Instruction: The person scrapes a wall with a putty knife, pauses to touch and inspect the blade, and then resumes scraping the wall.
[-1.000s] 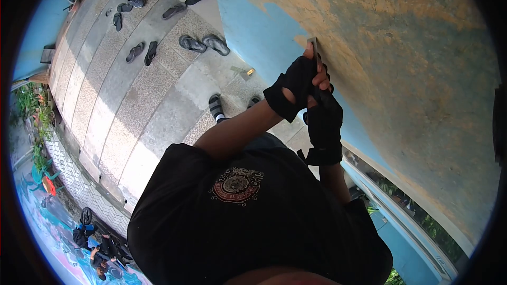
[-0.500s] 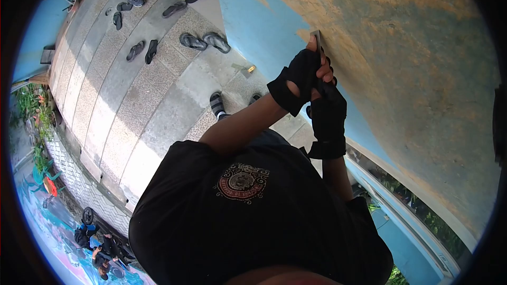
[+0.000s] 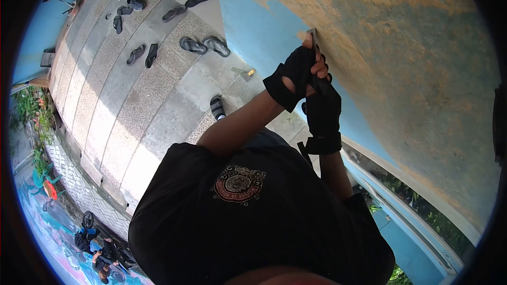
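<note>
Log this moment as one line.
left hand: shut on scraper, near blade | right hand: shut on scraper, below left | blade: against wall, at blue paint edge

In black fingerless gloves, the left hand (image 3: 293,80) and, just below it, the right hand (image 3: 323,113) clasp a scraper (image 3: 312,39). Its blade is pressed to the wall (image 3: 401,74), where blue paint meets bare ochre. Sandals (image 3: 203,45) lie scattered on the tiled floor (image 3: 132,111).

Scattered sandals (image 3: 191,45) on tiled floor (image 3: 158,106)

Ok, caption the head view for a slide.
Gloved left hand and right hand hold a scraper to a worn blue wall.
</note>
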